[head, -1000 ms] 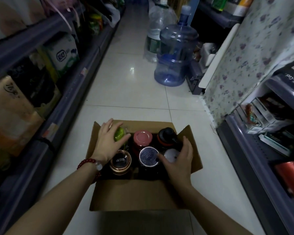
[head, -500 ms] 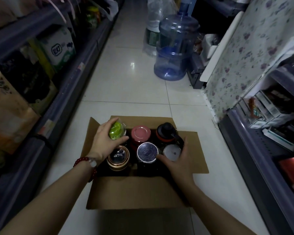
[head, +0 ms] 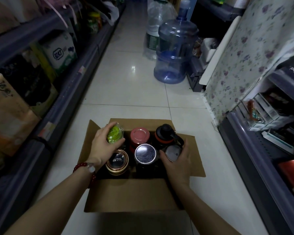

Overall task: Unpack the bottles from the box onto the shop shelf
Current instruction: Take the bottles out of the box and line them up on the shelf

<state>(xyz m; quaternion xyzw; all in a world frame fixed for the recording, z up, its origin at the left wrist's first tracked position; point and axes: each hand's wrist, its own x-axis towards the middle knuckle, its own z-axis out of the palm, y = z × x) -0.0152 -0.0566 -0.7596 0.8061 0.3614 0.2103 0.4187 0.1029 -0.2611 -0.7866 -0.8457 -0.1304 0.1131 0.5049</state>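
Note:
An open cardboard box [head: 134, 195] sits on the tiled aisle floor with several bottles standing in it. My left hand [head: 103, 146] wraps the green-capped bottle [head: 113, 134] at the box's back left. My right hand [head: 178, 160] grips the silver-lidded bottle [head: 172, 152] at the front right. Between them stand a pink-lidded bottle [head: 139, 134], a black and orange bottle [head: 165, 134], a gold-rimmed one [head: 117, 161] and a dark silver-rimmed one [head: 145, 154]. The bottles' bodies are hidden inside the box.
Shop shelves run along both sides: the left shelf [head: 46, 131] holds cartons and packs, the right shelf [head: 255, 150] holds small boxed goods. A large blue water jug [head: 174, 53] and a clear one [head: 154, 31] stand further up the aisle. A floral cloth [head: 244, 53] hangs at right.
My right hand has slid around the silver-lidded bottle and closed on it. My left hand's grip on the green-capped bottle has tightened. The view has tipped slightly nearer the box.

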